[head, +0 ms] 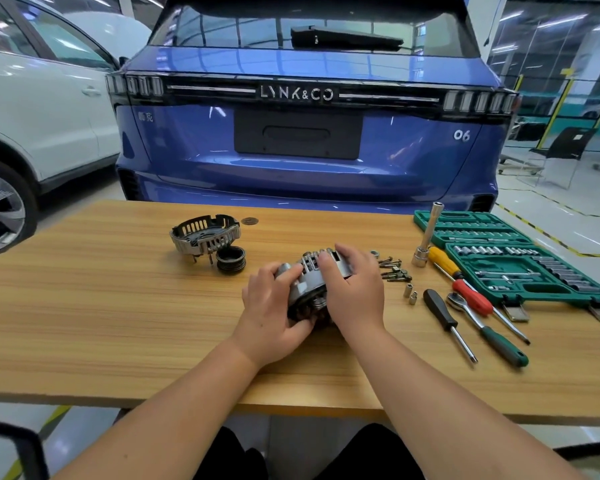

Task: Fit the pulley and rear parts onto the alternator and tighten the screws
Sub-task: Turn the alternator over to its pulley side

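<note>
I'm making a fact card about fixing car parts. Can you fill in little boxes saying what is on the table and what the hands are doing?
held part: grey metal alternator body, on the wooden table
left hand: grips the alternator's left side
right hand: rests over its top, fingers curled on it
waiting parts: black ribbed pulley touching the slotted rear cover, both left of the alternator
screws: small pile of bolts, right of the hands
tools: open green socket case, black-handled screwdriver, ratchet with green grip
</note>
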Demonstrator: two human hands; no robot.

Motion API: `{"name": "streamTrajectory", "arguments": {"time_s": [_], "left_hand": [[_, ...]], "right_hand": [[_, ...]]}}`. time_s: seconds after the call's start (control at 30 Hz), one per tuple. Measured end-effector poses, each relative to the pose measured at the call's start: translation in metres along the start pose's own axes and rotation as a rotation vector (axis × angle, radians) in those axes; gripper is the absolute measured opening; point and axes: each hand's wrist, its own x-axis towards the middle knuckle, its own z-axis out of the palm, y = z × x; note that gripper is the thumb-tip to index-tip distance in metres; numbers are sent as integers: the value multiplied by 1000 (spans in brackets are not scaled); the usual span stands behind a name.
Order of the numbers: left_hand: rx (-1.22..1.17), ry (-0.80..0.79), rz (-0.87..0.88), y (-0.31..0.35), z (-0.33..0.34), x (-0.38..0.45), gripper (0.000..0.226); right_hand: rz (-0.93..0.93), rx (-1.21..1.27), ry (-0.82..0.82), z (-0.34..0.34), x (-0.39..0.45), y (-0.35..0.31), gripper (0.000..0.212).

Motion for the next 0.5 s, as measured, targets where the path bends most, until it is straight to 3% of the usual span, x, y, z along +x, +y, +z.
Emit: {"name": "streamTrajectory", "arguments": {"time_s": [0.3,0.5], "left_hand": [[136,58,32,18,5,-11,72],[228,47,-13,31,11,-24,82]], "right_hand": [[-73,79,-74,-13,-3,14,36],[-113,106,-222,-27,2,18,37]]}}
